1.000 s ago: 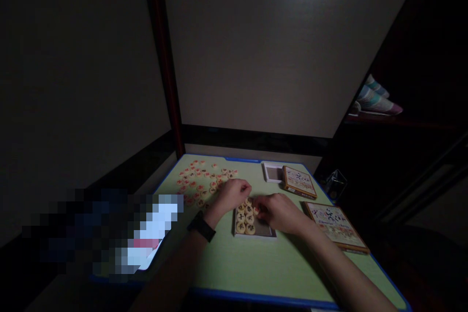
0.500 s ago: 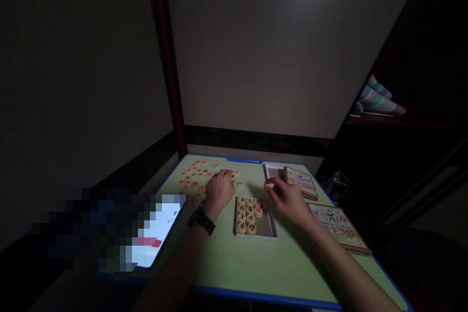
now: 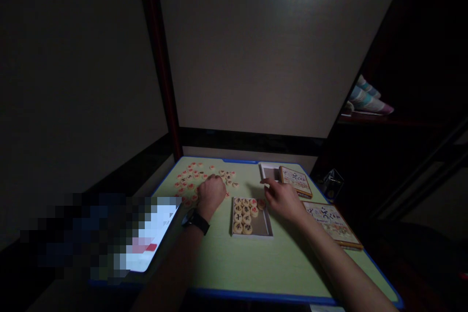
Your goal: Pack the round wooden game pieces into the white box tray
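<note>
My left hand (image 3: 212, 194), with a dark watch (image 3: 195, 221) on its wrist, is curled down among loose xiangqi pieces (image 3: 190, 186); its fingertips are hidden. These round pale pieces bear red or black characters. A shallow white-edged box (image 3: 263, 228) lies between my hands, with pieces in rows on its left side and along its far end. One piece (image 3: 261, 204) sits in its far right corner. Just beyond that corner hovers my right hand (image 3: 281, 196), index finger stretched out and thumb apart, with nothing visible between them.
Two decorated box lids (image 3: 296, 180) (image 3: 332, 222) lie along the table's right side, the farther one partly over another white-edged box (image 3: 268, 171). A lit tablet (image 3: 157, 234) stands at the left edge. The green table (image 3: 226, 265) has a blue rim; a wall rises behind it.
My left hand has shifted slightly nearer me, uncovering several pieces beyond it. My right index finger has straightened away from the thumb. The whole view has shifted a little.
</note>
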